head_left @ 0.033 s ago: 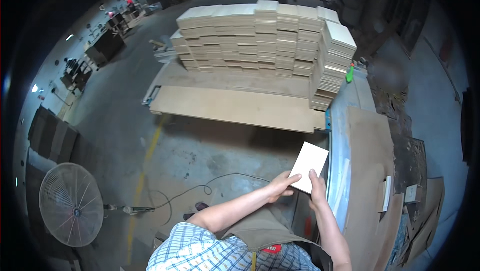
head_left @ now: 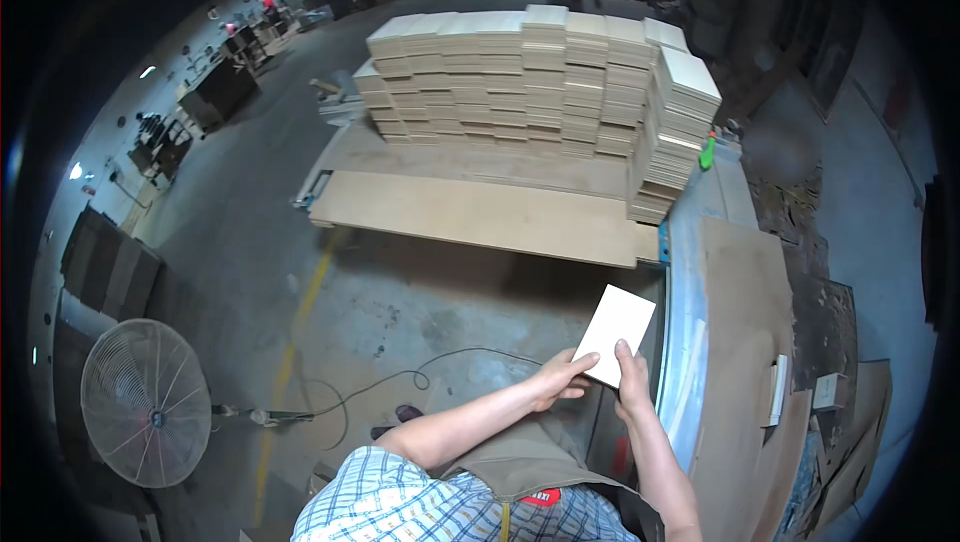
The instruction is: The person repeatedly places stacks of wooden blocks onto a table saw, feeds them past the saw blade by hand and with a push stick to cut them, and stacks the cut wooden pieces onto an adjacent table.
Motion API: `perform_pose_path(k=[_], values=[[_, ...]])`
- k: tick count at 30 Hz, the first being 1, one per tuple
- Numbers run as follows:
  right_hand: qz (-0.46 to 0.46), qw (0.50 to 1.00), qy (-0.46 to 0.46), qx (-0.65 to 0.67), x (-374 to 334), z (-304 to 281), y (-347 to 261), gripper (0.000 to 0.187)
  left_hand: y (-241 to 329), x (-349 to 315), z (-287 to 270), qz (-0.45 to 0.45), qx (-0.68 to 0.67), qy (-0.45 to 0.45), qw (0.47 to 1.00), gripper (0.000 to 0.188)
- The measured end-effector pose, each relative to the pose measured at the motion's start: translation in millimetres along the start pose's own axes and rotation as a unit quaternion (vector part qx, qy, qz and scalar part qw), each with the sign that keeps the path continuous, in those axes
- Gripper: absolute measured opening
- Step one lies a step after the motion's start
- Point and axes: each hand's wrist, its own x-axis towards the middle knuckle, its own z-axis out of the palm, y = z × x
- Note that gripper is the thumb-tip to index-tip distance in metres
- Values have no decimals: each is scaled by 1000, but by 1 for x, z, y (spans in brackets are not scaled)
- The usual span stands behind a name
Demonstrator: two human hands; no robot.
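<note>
A small rectangular pale wooden panel (head_left: 617,327) is held tilted in front of me, between both hands. My left hand (head_left: 562,380) grips its left lower edge, with the thumb on the top face and the fingers beneath. At its lower right edge, my right hand (head_left: 632,379) is closed with the thumb on top as well. The underside of the panel and the fingers there are partly hidden. Beyond it, tall stacks of similar pale panels (head_left: 480,77) stand in a row on a low wooden platform (head_left: 470,212).
To my left stands a large round fan (head_left: 146,404); its dark cable (head_left: 400,372) runs across the floor. A long brown board (head_left: 745,342) covers the bench on my right, with a white strip (head_left: 776,390) on it. A green-handled tool (head_left: 708,152) is beside the stacks.
The surroundings sit slightly further right in the picture. Both hands keep hold of the panel, almost unmoved.
</note>
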Motion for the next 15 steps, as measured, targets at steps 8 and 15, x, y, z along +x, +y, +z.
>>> perform_pose_path(k=[8, 15], values=[[11, 994, -109, 22, -10, 133, 33, 55, -27, -68, -117, 141, -90, 66, 984, 55], [113, 982, -132, -66, 48, 231, 40, 52, 48, -65, -253, 227, -226, 92, 943, 47]])
